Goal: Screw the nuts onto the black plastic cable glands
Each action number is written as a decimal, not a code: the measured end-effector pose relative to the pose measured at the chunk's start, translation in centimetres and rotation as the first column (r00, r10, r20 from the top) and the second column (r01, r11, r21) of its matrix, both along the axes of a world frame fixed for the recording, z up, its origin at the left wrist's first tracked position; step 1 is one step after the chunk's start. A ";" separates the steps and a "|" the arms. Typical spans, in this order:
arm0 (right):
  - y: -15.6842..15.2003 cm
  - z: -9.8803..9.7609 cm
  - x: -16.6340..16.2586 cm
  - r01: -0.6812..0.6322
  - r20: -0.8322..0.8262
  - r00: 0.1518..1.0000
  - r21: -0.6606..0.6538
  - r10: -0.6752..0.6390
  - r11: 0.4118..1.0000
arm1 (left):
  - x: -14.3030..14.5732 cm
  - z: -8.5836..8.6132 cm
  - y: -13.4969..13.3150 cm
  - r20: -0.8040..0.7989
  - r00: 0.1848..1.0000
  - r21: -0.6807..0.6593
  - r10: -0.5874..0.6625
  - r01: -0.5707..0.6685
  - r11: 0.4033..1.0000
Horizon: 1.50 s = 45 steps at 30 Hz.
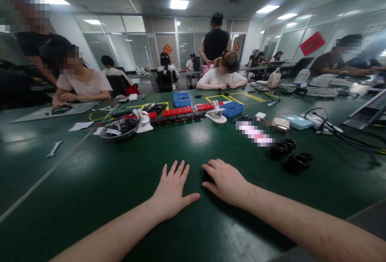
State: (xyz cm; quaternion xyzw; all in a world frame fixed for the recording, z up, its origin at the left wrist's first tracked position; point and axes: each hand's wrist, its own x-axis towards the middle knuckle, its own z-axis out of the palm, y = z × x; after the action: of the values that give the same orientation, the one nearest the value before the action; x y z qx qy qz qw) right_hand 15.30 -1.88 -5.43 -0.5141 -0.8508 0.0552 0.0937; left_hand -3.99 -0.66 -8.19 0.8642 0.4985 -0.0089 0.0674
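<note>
My left hand (171,189) lies flat on the dark green table (90,181), fingers stretched out and spread, holding nothing. Just to its right, my right hand (224,179) rests palm down with its fingers slightly curled over a small dark thing that I cannot make out. The two hands are a few centimetres apart near the table's front edge. Several black round parts (289,155) lie to the right of my right hand.
Red power strips (177,112), two blue bins (182,99), a bowl with cables (119,128), a white stand (215,113) and a small wrench (54,148) lie further back. Cables (346,133) run at right. Several people sit or stand around the far tables.
</note>
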 end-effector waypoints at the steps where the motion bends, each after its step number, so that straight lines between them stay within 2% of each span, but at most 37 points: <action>1: 0.2 -0.3 -0.1 0.002 0.006 1.000 -0.001 -0.002 1.000 | 0.0 0.0 0.0 0.001 1.000 0.002 -0.001 0.001 1.000; 10: 3.5 -1.7 2.5 0.040 -0.028 0.999 0.040 -0.039 0.998 | -0.2 -0.3 0.3 0.028 0.999 -0.023 -0.017 0.018 1.000; 14: 3.1 -2.3 5.1 0.096 -0.018 0.995 0.099 -0.095 0.990 | -0.2 0.0 0.3 0.022 1.000 -0.046 -0.010 0.011 0.999; 21: -1.4 -3.2 10.6 0.199 0.009 0.978 0.234 -0.207 0.952 | -0.1 0.5 0.3 0.010 1.000 -0.086 -0.004 0.005 0.996; 28: -7.0 -5.4 16.3 0.358 -0.035 0.931 0.275 -0.363 0.892 | -0.1 0.5 0.3 -0.024 1.000 -0.078 -0.004 0.002 0.997; 33: -10.4 -5.3 19.4 0.390 -0.022 0.915 0.304 -0.403 0.869 | 0.0 0.3 0.4 -0.052 0.999 -0.054 -0.008 0.005 0.999; 37: -11.5 -5.1 22.8 0.476 -0.016 0.863 0.362 -0.505 0.801 | -0.1 0.1 0.3 -0.057 0.998 -0.056 -0.005 0.002 0.998; 39: -11.3 -5.3 24.7 0.551 -0.009 0.811 0.347 -0.585 0.759 | -0.1 0.1 0.2 -0.055 0.998 -0.056 -0.004 0.001 0.998; 43: -9.2 -5.5 28.1 0.686 0.004 0.701 0.271 -0.713 0.676 | -0.1 0.2 0.1 -0.045 0.999 -0.052 -0.003 0.001 0.999; 45: -7.7 -5.2 29.2 0.755 0.026 0.624 0.238 -0.781 0.611 | 0.0 0.3 0.0 -0.039 0.999 -0.053 -0.002 0.000 0.999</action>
State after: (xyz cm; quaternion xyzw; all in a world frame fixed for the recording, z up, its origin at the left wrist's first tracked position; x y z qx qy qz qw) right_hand 44.47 -9.55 -10.60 -0.8191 -0.5527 -0.1108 0.1060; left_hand -4.00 -0.63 -7.86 0.8621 0.4988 -0.0394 0.0806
